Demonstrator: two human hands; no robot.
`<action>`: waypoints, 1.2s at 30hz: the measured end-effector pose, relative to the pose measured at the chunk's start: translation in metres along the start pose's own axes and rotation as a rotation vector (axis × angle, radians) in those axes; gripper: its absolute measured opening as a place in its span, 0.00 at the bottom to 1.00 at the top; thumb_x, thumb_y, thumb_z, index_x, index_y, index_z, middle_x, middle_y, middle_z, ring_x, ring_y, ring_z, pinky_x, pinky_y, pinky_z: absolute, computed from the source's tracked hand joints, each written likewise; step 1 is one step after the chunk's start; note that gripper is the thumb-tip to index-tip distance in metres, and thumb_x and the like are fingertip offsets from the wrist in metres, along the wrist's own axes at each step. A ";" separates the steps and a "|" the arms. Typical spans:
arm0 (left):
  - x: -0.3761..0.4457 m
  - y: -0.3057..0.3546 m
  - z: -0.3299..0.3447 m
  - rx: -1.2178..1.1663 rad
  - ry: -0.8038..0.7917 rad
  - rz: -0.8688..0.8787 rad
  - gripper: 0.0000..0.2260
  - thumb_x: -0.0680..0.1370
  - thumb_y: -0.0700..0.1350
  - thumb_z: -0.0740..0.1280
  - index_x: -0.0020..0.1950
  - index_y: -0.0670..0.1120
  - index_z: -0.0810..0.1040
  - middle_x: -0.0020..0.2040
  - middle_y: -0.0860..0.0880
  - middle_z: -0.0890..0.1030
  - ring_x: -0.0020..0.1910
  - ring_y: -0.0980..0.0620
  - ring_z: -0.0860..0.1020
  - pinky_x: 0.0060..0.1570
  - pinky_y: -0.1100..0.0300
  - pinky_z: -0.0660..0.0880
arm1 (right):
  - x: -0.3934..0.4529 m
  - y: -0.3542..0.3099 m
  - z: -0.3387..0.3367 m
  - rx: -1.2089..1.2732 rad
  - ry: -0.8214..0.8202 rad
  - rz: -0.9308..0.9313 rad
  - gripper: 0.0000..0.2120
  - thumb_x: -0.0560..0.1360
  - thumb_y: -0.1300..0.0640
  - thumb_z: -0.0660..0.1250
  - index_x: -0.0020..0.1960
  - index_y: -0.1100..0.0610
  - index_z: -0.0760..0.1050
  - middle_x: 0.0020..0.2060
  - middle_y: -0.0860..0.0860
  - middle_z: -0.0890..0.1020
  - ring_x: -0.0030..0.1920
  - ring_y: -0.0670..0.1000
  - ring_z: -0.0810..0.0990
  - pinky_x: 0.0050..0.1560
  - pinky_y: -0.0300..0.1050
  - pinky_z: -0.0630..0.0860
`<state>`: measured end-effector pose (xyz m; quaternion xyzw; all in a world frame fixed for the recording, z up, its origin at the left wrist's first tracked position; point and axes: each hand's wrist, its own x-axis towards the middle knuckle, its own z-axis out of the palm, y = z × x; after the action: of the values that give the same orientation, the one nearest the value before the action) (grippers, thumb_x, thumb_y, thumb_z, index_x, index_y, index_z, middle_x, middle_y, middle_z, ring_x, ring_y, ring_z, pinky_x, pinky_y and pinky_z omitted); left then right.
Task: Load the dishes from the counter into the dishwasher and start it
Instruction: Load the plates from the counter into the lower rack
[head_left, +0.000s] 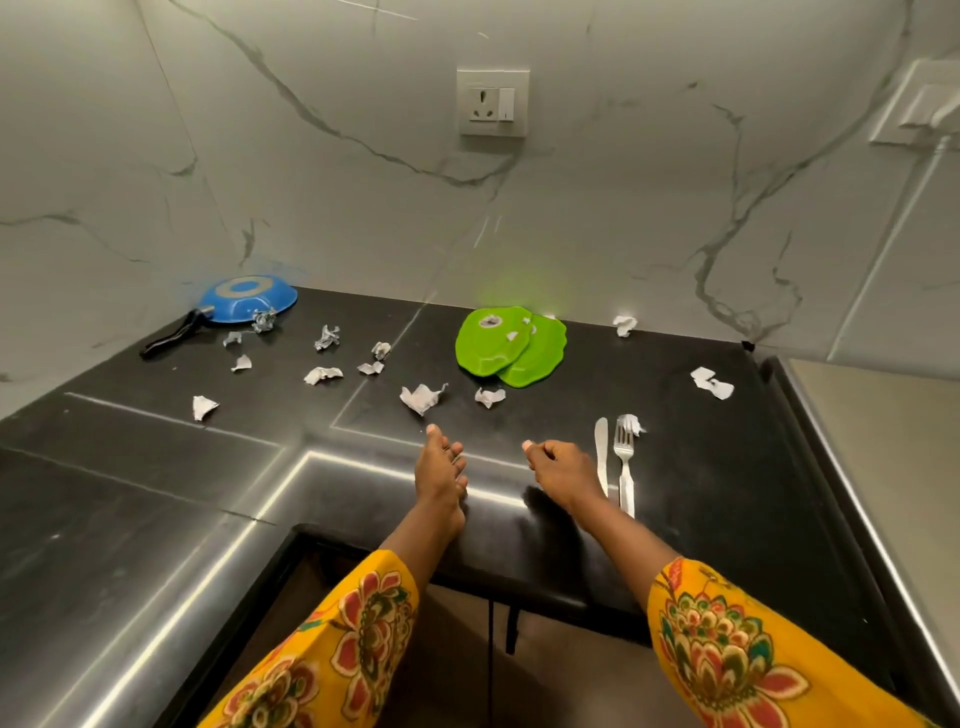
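Note:
Two green plates (511, 345) lie overlapped on the black counter (701, 467) near the back wall, with paper bits on the top one. A blue pan (248, 298) with a black handle rests upside down at the back left. A knife (601, 453) and a fork (625, 463) lie side by side at the front right. My left hand (440, 475) hovers over the counter with fingers held loosely apart and nothing in it. My right hand (558, 470) is curled loosely, empty, just left of the knife.
Several crumpled paper scraps (422, 397) are scattered across the counter, one (711, 383) near the right edge. A wall socket (492, 102) sits on the marble backsplash. The counter's front edge turns an inner corner below my forearms.

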<state>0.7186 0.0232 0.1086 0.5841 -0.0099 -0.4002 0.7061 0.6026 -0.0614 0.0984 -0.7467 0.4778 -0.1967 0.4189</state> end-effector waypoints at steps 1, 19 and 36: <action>0.010 0.004 0.003 -0.006 0.011 -0.006 0.24 0.82 0.56 0.52 0.72 0.41 0.65 0.69 0.43 0.71 0.68 0.46 0.69 0.40 0.62 0.68 | 0.012 -0.002 0.000 -0.012 -0.003 -0.008 0.22 0.78 0.47 0.60 0.38 0.64 0.74 0.35 0.58 0.78 0.38 0.55 0.74 0.40 0.47 0.69; 0.156 0.049 0.088 -0.082 0.094 -0.063 0.26 0.82 0.57 0.52 0.74 0.42 0.62 0.67 0.45 0.70 0.63 0.48 0.71 0.62 0.54 0.65 | 0.176 -0.028 0.004 0.044 -0.025 -0.075 0.13 0.78 0.53 0.63 0.46 0.62 0.79 0.43 0.57 0.81 0.46 0.55 0.77 0.40 0.41 0.63; 0.182 0.057 0.133 -0.290 0.137 -0.073 0.10 0.80 0.33 0.58 0.40 0.43 0.71 0.38 0.44 0.74 0.36 0.50 0.72 0.35 0.59 0.69 | 0.227 -0.027 0.006 0.289 -0.040 -0.005 0.18 0.77 0.55 0.64 0.66 0.56 0.71 0.60 0.56 0.78 0.60 0.54 0.76 0.63 0.50 0.71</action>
<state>0.8097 -0.1900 0.1156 0.5018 0.1173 -0.3820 0.7671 0.7270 -0.2526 0.0929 -0.6837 0.4342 -0.2497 0.5308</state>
